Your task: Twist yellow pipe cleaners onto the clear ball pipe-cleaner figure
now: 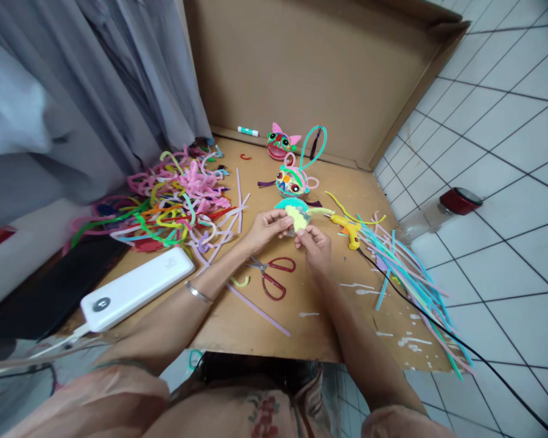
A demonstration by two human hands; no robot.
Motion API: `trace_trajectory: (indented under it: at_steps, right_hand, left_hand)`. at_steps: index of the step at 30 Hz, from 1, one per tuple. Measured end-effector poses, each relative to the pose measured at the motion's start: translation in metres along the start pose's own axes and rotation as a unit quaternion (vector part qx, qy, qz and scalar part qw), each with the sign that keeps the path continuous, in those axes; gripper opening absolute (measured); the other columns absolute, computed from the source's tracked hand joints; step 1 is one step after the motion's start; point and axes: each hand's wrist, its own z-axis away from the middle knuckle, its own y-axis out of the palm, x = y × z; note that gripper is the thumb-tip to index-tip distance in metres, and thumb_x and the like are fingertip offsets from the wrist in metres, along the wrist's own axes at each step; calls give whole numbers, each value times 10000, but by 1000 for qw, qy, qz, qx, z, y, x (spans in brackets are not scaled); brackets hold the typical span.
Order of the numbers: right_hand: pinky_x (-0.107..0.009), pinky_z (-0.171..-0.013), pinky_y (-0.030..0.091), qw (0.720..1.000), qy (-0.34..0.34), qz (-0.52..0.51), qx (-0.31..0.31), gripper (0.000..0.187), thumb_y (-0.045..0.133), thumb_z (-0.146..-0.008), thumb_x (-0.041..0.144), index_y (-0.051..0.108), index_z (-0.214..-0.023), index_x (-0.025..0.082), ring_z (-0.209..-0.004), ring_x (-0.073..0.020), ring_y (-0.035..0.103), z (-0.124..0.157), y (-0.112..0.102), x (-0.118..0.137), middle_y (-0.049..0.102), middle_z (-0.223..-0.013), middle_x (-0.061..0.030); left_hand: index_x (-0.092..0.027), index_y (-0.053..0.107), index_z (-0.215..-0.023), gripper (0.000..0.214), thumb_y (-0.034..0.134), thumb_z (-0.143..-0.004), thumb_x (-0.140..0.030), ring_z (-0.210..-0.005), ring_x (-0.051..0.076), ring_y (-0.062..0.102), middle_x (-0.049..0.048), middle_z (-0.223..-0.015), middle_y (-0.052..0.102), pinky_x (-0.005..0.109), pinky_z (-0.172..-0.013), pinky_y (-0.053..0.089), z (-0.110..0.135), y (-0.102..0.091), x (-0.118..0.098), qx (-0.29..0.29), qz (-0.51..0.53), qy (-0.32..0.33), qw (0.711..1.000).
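Between my two hands, above the middle of the board, is a pale yellow fuzzy piece made of bent pipe cleaner (298, 219). My left hand (270, 229) pinches its left side. At its lower edge, the fingers of my right hand (314, 242) are closed on it. A turquoise round piece (291, 202) shows just behind, partly hidden by the fingers and the yellow piece. To the right lies a yellow glue gun (348, 231), its nozzle pointing left towards a pale yellow strand. Red-handled scissors (274, 277) rest on the board below my hands.
Two decorated animal heads (293, 181) stand at the back, near a glue stick (248, 131). Tangled pipe cleaners (182, 194) heap at left; straight ones (406, 274) lie at right. A white power bank (137, 289) is front left. The glue gun's black cord (420, 313) runs front right.
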Motion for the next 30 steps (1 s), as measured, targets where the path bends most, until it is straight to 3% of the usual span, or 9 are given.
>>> trace_trajectory:
  at_steps: [5, 12, 19, 21, 24, 30]
  right_hand:
    - [-221, -514, 348, 999, -19, 50, 8, 290, 670, -700, 426, 530, -591, 196, -499, -79, 415, 3, 1, 1, 519, -528, 43]
    - [-234, -515, 310, 989, -59, 121, 57, 195, 619, -761, 361, 610, -666, 190, -506, -81, 371, 9, 1, 3, 477, -548, 52]
    - [-267, -652, 431, 986, -123, 109, -31, 165, 577, -813, 364, 648, -840, 216, -658, -135, 534, 12, -5, 8, 612, -723, 3]
    - [-271, -678, 445, 982, -141, 122, -14, 184, 589, -819, 367, 655, -910, 221, -705, -142, 548, 14, -2, 7, 633, -795, -11]
    - [-276, -689, 444, 973, -162, 162, 0, 172, 602, -825, 369, 673, -881, 223, -725, -147, 545, 17, 4, 1, 644, -835, -22]
    - [-264, -609, 414, 961, -162, 220, -42, 178, 599, -823, 360, 662, -766, 203, -604, -124, 496, 18, 7, -8, 623, -709, 0]
  left_hand:
    - [-135, 596, -669, 454, 745, -653, -563, -496, 65, 452, -22, -550, 539, 200, -489, 351, -1, 1, 4, -18, 6, 0, 1000]
    - [-140, 572, -654, 442, 716, -681, -557, -481, 57, 406, -34, -536, 500, 197, -473, 309, 1, 3, 3, -14, 7, -2, 1000]
    - [-150, 549, -718, 435, 665, -727, -569, -476, 65, 439, -35, -565, 517, 193, -477, 351, 16, 4, 0, -23, -43, -2, 999]
    - [-150, 567, -764, 431, 693, -695, -556, -499, 71, 449, -40, -588, 518, 198, -500, 378, 23, 3, 3, -13, -51, -7, 999]
    - [-136, 600, -782, 387, 685, -704, -505, -563, 81, 465, -23, -635, 547, 201, -543, 380, 30, -2, 9, -4, -96, 18, 995]
    - [-109, 654, -845, 294, 571, -797, -387, -570, 81, 424, -19, -635, 536, 198, -543, 323, 32, -11, 16, -6, -230, 50, 972]
